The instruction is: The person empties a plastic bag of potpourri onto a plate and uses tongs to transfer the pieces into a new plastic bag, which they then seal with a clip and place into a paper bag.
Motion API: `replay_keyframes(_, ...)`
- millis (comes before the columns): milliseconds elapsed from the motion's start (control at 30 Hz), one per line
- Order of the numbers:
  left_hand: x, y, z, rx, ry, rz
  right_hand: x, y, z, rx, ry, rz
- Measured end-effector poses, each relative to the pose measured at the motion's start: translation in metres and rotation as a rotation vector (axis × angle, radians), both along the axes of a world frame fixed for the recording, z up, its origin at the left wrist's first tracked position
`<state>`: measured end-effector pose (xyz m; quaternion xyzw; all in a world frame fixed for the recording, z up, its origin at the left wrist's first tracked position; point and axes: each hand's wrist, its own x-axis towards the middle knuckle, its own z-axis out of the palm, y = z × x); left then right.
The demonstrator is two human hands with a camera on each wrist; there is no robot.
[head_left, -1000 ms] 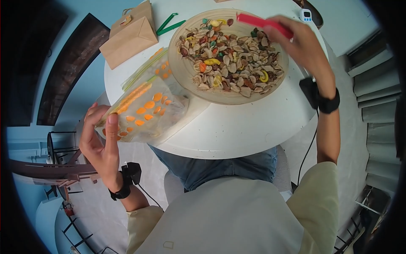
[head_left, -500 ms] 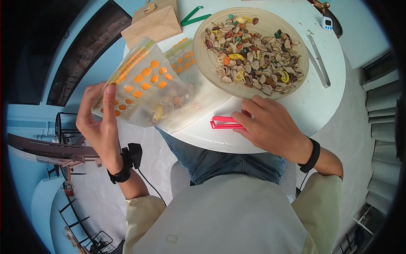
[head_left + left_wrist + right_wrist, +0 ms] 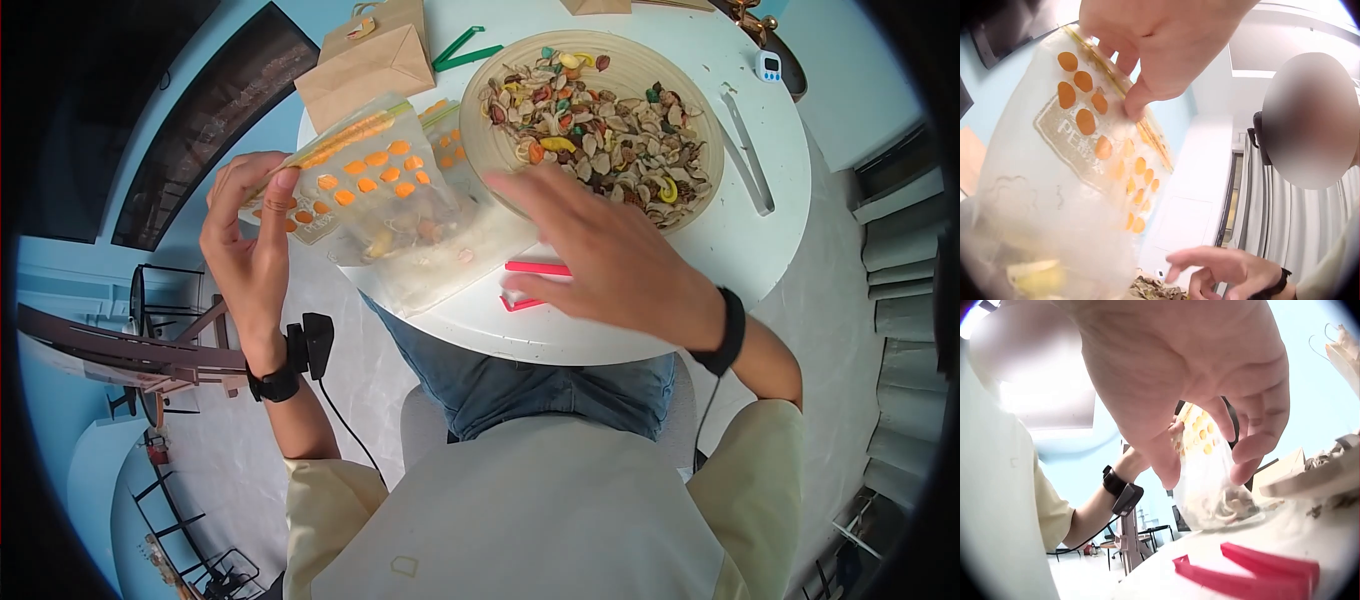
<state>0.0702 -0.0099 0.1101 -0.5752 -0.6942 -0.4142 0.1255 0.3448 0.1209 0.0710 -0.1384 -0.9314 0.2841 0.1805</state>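
My left hand (image 3: 250,225) pinches the zip edge of a clear zip bag (image 3: 395,215) with orange dots, thumb on the near face. Through the plastic, a few dried pieces show at the bottom, one of them yellow in the left wrist view. My right hand (image 3: 625,265) hovers with spread fingers over a red bag-sealing clip (image 3: 1266,561), which lies unfolded on the white table. Nothing is between those fingers. Behind the right hand stands a wide round bowl (image 3: 478,140) of mixed potpourri (image 3: 600,125), its near left part hidden by the fingers.
Another dotted zip bag (image 3: 447,150) lies behind the held one. Farther back are a brown paper bag (image 3: 375,75) and an unfolded green clip (image 3: 468,56). Metal tongs (image 3: 752,170) lie to the right of the bowl, and a small white timer (image 3: 768,66) sits near the far edge.
My right hand brought the red clip from above the bowl down to the table's front and let it go. It has since moved toward the bag. The left hand still holds the bag.
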Motion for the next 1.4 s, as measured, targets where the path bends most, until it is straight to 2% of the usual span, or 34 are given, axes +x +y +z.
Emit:
replay_keyframes(67,-0.004,0.007,0.002,0.036,-0.035,-0.032,-0.023,0.013,0.002,0.018,0.066,-0.042)
replay_keyframes(100,-0.008,0.011,0.004,0.029,0.059,-0.117,-0.037,0.019,-0.001,0.02,0.071,-0.045)
replay_keyframes(133,-0.011,0.014,0.005,0.021,0.154,-0.202,-0.051,0.023,-0.007,0.082,0.218,-0.034)
replay_keyframes(167,-0.013,0.018,0.006,0.021,0.159,-0.204,-0.061,0.026,-0.009,0.144,0.364,-0.022)
replay_keyframes(200,-0.014,0.021,0.007,0.019,0.243,-0.22,-0.068,0.029,-0.004,0.143,0.368,-0.025)
replay_keyframes(267,-0.018,0.027,0.009,0.015,0.33,-0.236,-0.077,0.032,0.008,0.14,0.144,0.066)
replay_keyframes(367,-0.024,0.041,0.009,0.027,0.424,-0.258,-0.086,0.033,0.006,0.274,0.273,-0.019)
replay_keyframes(433,-0.028,0.057,0.006,0.149,0.269,-0.206,-0.089,0.035,0.012,0.297,0.287,-0.022)
replay_keyframes(467,-0.032,0.065,0.005,0.146,0.273,-0.21,-0.089,0.037,0.014,0.324,0.298,-0.02)
replay_keyframes(533,-0.045,0.084,0.004,0.37,-0.073,-0.206,-0.085,0.039,0.014,0.305,0.29,-0.05)
replay_keyframes(600,-0.083,0.106,-0.006,0.423,-0.123,-0.229,-0.081,0.043,0.012,0.288,0.279,-0.079)
replay_keyframes(667,-0.123,0.124,-0.022,0.082,-0.279,-0.065,-0.08,0.043,0.008,0.317,0.258,-0.104)
replay_keyframes(700,-0.131,0.135,-0.03,0.077,-0.28,-0.069,-0.079,0.042,0.008,0.314,0.257,-0.109)
replay_keyframes(767,-0.138,0.157,-0.045,-0.288,-0.267,-0.098,-0.074,0.041,0.006,0.338,0.344,-0.152)
replay_keyframes(800,-0.136,0.165,-0.05,-0.29,-0.27,-0.108,-0.073,0.041,0.003,0.339,0.337,-0.16)
replay_keyframes(867,-0.135,0.182,-0.061,-0.52,-0.46,0.008,-0.073,0.043,-0.005,0.424,0.408,-0.154)
replay_keyframes(933,-0.135,0.197,-0.065,-0.544,-0.532,-0.009,-0.07,0.046,-0.004,0.451,0.379,-0.112)
replay_keyframes(1067,-0.147,0.213,-0.071,-0.449,-0.63,0.082,-0.07,0.05,-0.002,0.441,0.341,-0.013)
replay_keyframes(1167,-0.16,0.214,-0.071,-0.42,-0.678,0.155,-0.071,0.048,0.0,0.459,0.372,-0.028)
replay_keyframes(1200,-0.168,0.214,-0.074,-0.367,-0.692,0.146,-0.072,0.046,-0.001,0.458,0.372,-0.026)
replay_keyframes(1267,-0.184,0.208,-0.078,-0.314,-0.705,0.136,-0.071,0.043,-0.005,0.514,0.53,-0.085)
replay_keyframes(1300,-0.193,0.203,-0.078,-0.183,-0.812,0.015,-0.071,0.042,-0.004,0.514,0.531,-0.085)
replay_keyframes(1333,-0.201,0.198,-0.078,-0.049,-0.912,-0.105,-0.071,0.04,-0.002,0.502,0.407,-0.11)
replay_keyframes(1367,-0.202,0.195,-0.067,-0.024,-0.967,-0.1,-0.072,0.038,0.0,0.488,0.284,-0.132)
replay_keyframes(1400,-0.201,0.188,-0.058,-0.023,-0.963,-0.092,-0.073,0.037,-0.004,0.484,0.289,-0.127)
